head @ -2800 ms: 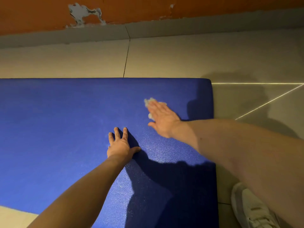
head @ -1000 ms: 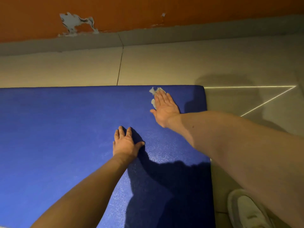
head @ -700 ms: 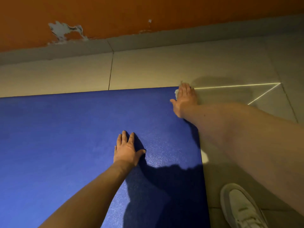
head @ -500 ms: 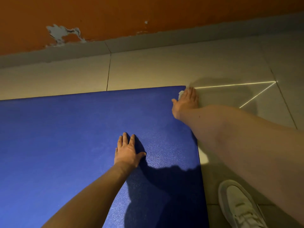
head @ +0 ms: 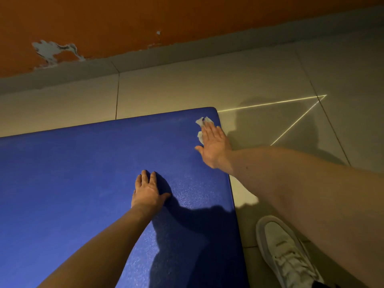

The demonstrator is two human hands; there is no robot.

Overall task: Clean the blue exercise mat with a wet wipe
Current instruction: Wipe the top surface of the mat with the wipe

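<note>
The blue exercise mat (head: 79, 179) lies flat on the tiled floor and fills the left and middle of the view. My right hand (head: 214, 145) presses flat, fingers straight, on a crumpled white wet wipe (head: 201, 123) near the mat's far right corner; the wipe sticks out past the fingertips and on the thumb side. My left hand (head: 146, 192) rests flat on the mat's middle, fingers straight, holding nothing.
Pale floor tiles (head: 207, 86) surround the mat, with a grey skirting and an orange wall (head: 187, 15) with chipped paint behind. My white shoe (head: 284, 252) stands on the floor just right of the mat's right edge.
My right hand has slid the wipe from the mat's middle out to the far right corner, then drawn back a little along the right edge. My left hand has stayed put.
</note>
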